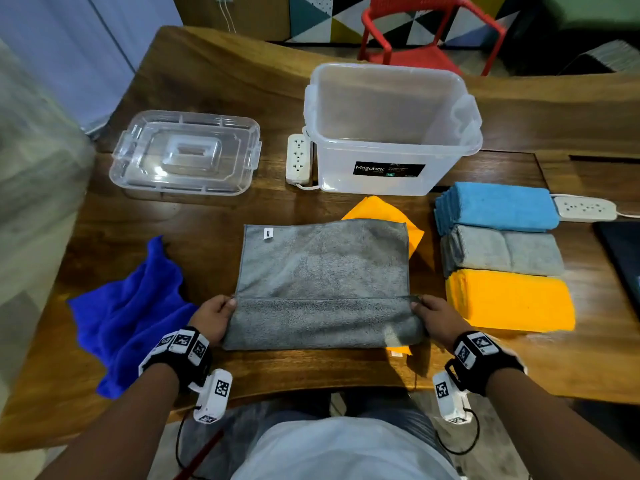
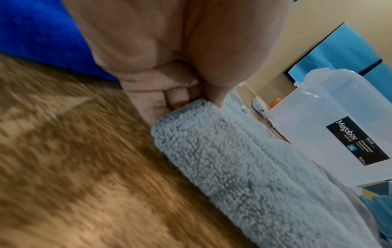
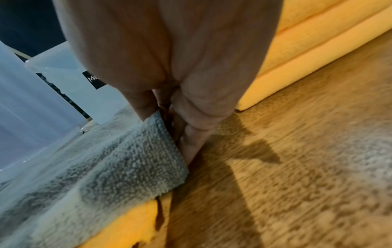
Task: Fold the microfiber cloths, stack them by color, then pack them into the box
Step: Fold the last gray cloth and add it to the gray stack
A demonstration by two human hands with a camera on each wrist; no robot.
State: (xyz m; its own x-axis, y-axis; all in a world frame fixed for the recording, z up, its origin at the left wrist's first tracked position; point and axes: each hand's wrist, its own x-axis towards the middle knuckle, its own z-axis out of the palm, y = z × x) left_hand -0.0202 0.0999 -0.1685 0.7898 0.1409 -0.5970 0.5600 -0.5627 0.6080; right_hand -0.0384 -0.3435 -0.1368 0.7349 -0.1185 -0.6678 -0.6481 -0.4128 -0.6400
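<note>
Nearest the person, the grey microfiber cloth (image 1: 323, 271) lies flat on the wooden table (image 1: 207, 81), its near edge turned over into a low band. The left hand (image 1: 213, 318) pinches that band's left corner and the right hand (image 1: 434, 318) pinches its right corner, thumbs on top. The cloth looks soft, light and limp, so it should sag wherever it is not held; the two corners seem the right hold for carrying the fold away from the body. An unfolded orange cloth (image 1: 414, 230) lies under it and could drag along. A crumpled royal-blue cloth (image 1: 131, 306) sits just left; folded stacks, orange (image 1: 509, 299), grey (image 1: 502, 252) and light blue (image 1: 495, 206), stand to the right. Farther back, the clear Megabox box (image 1: 391, 133) stands open, with room in front; its lid (image 1: 185, 154) rests well to the left.
</note>
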